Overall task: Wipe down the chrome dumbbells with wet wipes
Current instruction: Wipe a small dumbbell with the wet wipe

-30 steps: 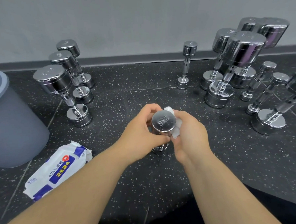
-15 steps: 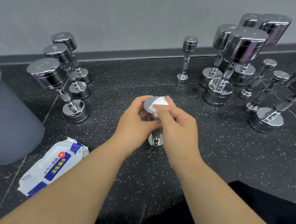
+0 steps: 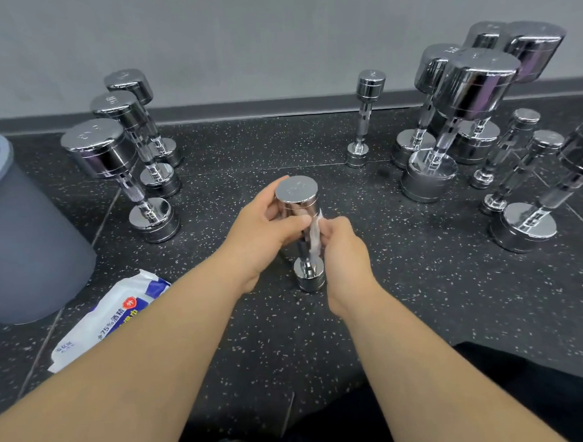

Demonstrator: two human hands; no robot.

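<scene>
One view to go on, the head camera. Which step was in hand? asked the first.

Mid-wipe, I judged, said the second. The left hand (image 3: 267,229) gripped the top head of a small chrome dumbbell (image 3: 297,200), fingers curled round it, near the middle of the speckled floor (image 3: 389,300). The right hand (image 3: 344,248) pinched a wet wipe (image 3: 314,234) against the handle, just under that head.

And how did it stand?

Upright on its lower head, long axis close to vertical, flat top facing up. The wide lens made any slight lean hard to tell.

What did the next move call for?

Probably drawing the wipe down the handle to the lower head, with the left hand steadying the top so it could not topple. Others waited: three dumbbells (image 3: 111,162) at far left, a slim dumbbell (image 3: 365,115) at the far middle, a cluster of dumbbells (image 3: 463,110) at right. The wipe pack (image 3: 113,318) lay near left, just beside a grey bin (image 3: 20,235).
</scene>
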